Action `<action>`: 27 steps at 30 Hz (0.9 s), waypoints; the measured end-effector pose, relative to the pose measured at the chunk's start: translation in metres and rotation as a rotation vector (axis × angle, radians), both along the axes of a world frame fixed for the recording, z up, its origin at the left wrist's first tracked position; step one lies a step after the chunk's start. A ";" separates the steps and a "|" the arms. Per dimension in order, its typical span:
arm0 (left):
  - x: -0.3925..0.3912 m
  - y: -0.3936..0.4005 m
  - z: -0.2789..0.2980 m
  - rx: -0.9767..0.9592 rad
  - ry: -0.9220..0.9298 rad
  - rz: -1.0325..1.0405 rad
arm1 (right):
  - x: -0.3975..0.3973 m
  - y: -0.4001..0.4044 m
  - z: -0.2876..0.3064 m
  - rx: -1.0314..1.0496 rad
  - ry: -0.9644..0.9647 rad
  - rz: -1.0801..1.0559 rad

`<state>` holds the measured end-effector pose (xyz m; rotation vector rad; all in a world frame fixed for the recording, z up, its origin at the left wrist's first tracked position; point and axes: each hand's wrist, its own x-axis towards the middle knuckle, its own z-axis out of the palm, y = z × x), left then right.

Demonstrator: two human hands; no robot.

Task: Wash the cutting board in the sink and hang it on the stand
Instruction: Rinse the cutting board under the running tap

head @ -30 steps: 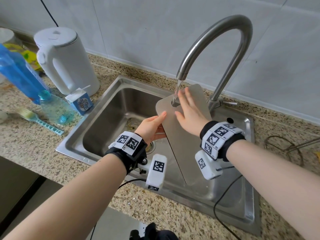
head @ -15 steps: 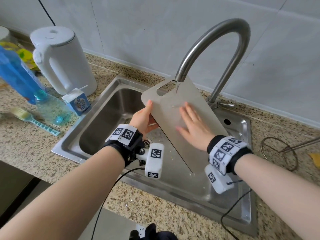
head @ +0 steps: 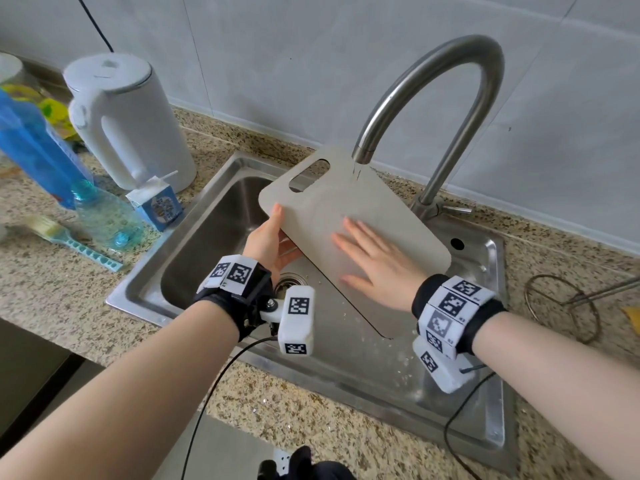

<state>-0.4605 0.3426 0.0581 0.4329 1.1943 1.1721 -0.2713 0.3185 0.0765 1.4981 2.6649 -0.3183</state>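
Home kitchen: a stainless sink [head: 194, 271] with a gooseneck faucet [head: 446, 109] is sitting in a speckled granite countertop [head: 52, 289], grey wall tiles [head: 277, 57] running behind. A white electric kettle [head: 131, 123], small milk carton [head: 157, 204], blue plastic bottle [head: 41, 154] and dish brush [head: 69, 239] are crowding the counter left of the sink.

Pale grey cutting board [head: 349, 216], steel-silver sink [head: 214, 199], speckled beige granite table [head: 311, 410], white kettle [head: 131, 119], black-and-white checkered wrist tags [head: 239, 273].

White kettle [head: 131, 119], blue bottle [head: 52, 168], carton [head: 156, 204]
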 end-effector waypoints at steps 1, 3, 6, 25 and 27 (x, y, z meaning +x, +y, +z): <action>-0.004 0.001 0.000 -0.009 -0.005 0.030 | 0.007 0.001 0.001 0.000 -0.006 -0.032; -0.012 0.002 0.000 -0.025 -0.027 0.087 | 0.021 0.005 0.003 -0.036 0.022 -0.175; -0.015 0.001 0.000 -0.031 -0.085 0.158 | 0.035 0.008 0.004 -0.085 0.062 -0.362; -0.021 -0.002 -0.001 -0.055 -0.110 0.264 | 0.072 0.001 -0.003 0.031 0.064 -0.410; -0.019 -0.001 0.001 -0.053 -0.123 0.262 | 0.069 -0.006 -0.007 0.048 0.023 -0.303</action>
